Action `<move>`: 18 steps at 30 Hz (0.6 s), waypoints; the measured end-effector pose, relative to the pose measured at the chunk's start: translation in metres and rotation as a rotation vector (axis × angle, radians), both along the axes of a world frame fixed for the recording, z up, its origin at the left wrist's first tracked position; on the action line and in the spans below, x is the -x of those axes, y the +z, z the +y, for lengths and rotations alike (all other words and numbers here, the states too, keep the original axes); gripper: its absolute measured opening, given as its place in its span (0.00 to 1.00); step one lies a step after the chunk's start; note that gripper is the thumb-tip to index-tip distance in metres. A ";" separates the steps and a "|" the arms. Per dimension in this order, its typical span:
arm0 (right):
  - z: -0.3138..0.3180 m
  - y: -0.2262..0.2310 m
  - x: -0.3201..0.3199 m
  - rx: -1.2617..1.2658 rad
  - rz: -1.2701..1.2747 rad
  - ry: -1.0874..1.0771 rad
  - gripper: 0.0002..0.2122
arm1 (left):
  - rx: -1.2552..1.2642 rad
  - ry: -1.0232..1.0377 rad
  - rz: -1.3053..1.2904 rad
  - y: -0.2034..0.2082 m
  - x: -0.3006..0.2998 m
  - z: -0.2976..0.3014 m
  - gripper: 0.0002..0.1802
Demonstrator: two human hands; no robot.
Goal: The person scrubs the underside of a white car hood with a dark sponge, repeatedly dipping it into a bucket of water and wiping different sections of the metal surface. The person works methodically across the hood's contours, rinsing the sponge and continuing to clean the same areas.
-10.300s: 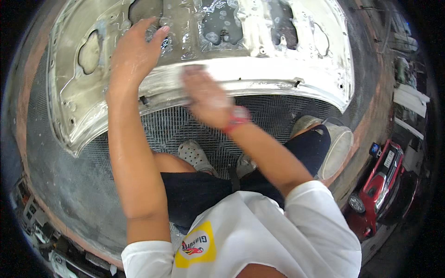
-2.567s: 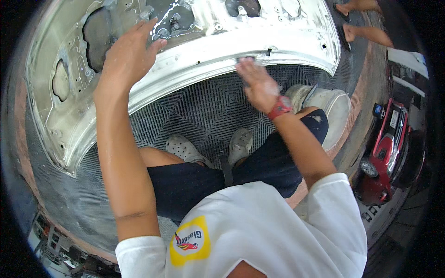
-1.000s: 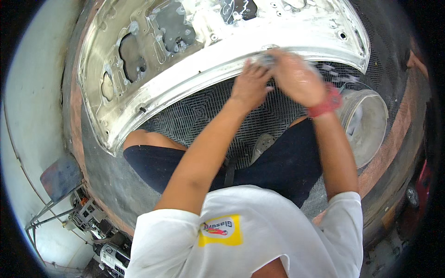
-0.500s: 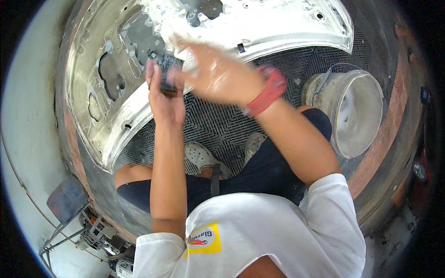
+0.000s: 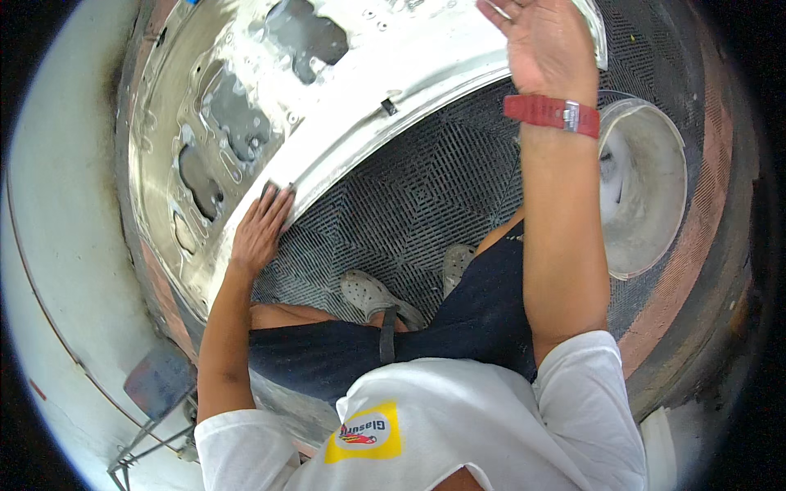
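A bare, whitish curved metal car panel (image 5: 430, 57) with cut-out openings and wet patches stretches across the top. My left hand (image 5: 259, 229) lies along its near rim, fingers pressed on a small dark pad (image 5: 288, 189) that shows around the fingertips. Most of the pad is hidden under the fingers. Over the panel's right end is my right hand (image 5: 553, 49), raised with the palm in sight and some fingers apart. Nothing shows in it, though the top edge cuts off part of the fingers. A red watch strap (image 5: 547, 110) circles that wrist.
On the right a pale bucket (image 5: 647, 192) holds foamy whitish liquid, partly behind my right forearm. Black ribbed matting (image 5: 401, 188) covers the floor below the panel. A wall (image 5: 49, 204) and a dark seat-like pad on a metal frame (image 5: 160, 383) stand left.
My hands have parted. The left went down to the panel's rim with the dark pad; the right swung up and right. The view has shifted over the panel.
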State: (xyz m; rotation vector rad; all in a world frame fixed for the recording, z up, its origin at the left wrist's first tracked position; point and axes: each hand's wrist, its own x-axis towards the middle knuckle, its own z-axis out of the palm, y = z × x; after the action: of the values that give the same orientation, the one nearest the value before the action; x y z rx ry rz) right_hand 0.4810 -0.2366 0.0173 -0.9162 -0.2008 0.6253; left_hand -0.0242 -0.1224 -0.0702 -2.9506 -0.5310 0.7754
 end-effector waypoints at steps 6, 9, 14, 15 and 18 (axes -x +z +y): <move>0.004 0.007 0.018 -0.068 0.027 0.137 0.13 | -0.016 -0.093 -0.245 -0.020 -0.123 -0.005 0.38; -0.001 0.015 0.014 -0.105 0.041 0.213 0.13 | 0.043 -0.112 -0.381 -0.018 -0.201 -0.014 0.38; -0.004 0.008 0.005 -0.093 0.173 0.157 0.13 | -0.065 -0.169 -0.057 -0.008 -0.103 0.008 0.37; -0.004 0.004 0.005 -0.143 0.169 0.161 0.13 | -0.107 -0.190 -0.039 -0.008 -0.100 0.009 0.36; 0.000 0.007 0.013 -0.123 0.197 0.128 0.14 | -0.050 -0.139 -0.215 -0.008 -0.170 -0.007 0.37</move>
State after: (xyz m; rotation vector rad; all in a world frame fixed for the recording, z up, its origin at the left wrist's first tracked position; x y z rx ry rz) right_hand 0.4683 -0.2364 0.0241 -0.7218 -0.1204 0.8087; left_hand 0.1459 -0.1290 -0.0782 -3.0022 -0.3433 0.4281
